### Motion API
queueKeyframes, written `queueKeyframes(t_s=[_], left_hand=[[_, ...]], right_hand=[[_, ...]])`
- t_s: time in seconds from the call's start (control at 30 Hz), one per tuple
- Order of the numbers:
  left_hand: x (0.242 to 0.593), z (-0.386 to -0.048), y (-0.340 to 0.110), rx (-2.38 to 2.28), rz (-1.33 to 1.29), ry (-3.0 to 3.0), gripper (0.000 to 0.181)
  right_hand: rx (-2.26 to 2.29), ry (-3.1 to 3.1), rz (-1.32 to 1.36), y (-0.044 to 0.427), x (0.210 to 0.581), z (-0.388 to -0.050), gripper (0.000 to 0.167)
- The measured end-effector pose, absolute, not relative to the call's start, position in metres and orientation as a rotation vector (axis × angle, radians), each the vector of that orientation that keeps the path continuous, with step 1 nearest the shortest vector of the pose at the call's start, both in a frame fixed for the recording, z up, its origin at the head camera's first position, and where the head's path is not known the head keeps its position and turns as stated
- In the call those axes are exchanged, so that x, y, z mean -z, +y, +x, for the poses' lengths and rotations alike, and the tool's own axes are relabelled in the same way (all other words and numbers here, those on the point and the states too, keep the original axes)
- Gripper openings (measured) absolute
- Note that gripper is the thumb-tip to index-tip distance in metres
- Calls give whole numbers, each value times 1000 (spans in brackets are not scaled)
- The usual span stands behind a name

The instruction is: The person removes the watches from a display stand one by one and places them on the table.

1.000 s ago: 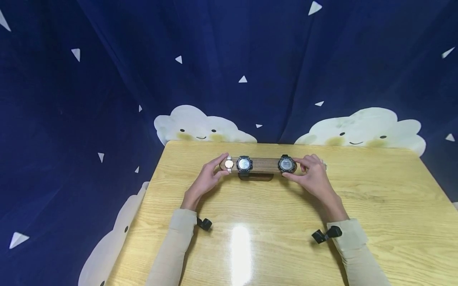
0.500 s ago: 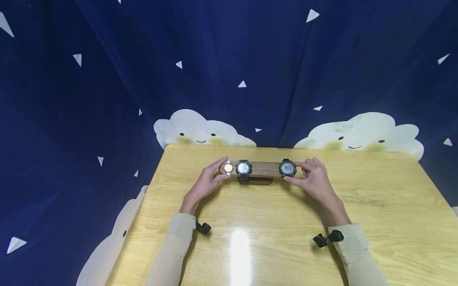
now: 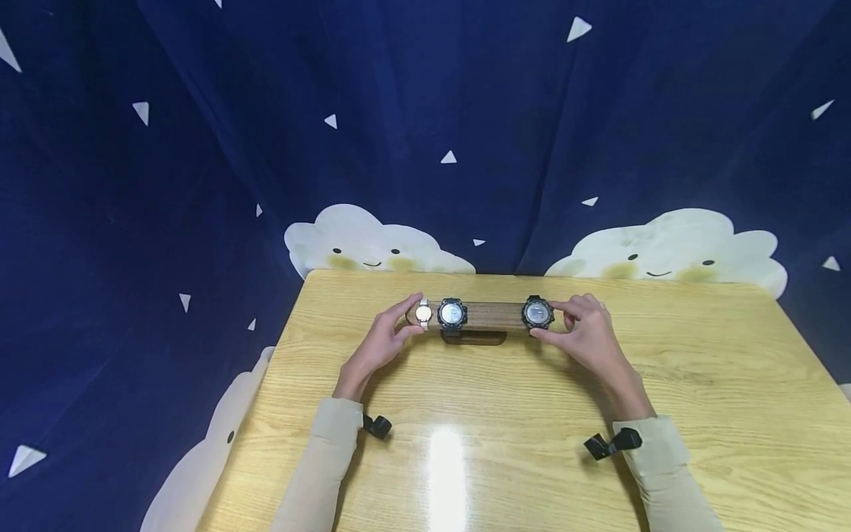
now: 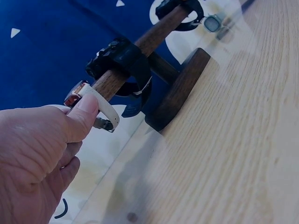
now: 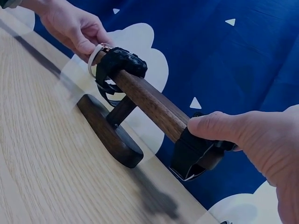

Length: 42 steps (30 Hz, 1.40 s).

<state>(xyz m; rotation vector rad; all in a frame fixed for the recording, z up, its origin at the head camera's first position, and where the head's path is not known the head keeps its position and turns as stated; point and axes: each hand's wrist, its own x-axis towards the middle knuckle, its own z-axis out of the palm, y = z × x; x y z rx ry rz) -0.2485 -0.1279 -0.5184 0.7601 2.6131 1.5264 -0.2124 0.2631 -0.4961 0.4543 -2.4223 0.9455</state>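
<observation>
A dark wooden watch stand has a horizontal bar on a short post and flat base. At the bar's left end is a small watch with a white strap and rose-gold case; my left hand pinches it between thumb and fingers. Beside it hangs a chunky black watch, touched by neither hand. Toward the right end, my right hand pinches another black digital watch by its edges. In the right wrist view, my right thumb presses its strap against the bar.
The stand is near the back edge of a light wooden table. A pale watch lies beyond the stand in the left wrist view. A dark blue curtain with clouds hangs behind the table. Black wrist cameras are strapped to both sleeves.
My right hand and the black watch it holds have shifted slightly right along the bar. The left hand stays at the white-strapped watch. The head view has tilted slightly.
</observation>
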Motion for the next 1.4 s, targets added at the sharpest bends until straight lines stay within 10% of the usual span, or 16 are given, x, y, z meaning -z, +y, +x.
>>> queueKeyframes(t_s=[1.4], left_hand=[[519,-248,-128,-1543,767,2604,67]], right_hand=[[-967,-2426,452,272,491,-209,53]])
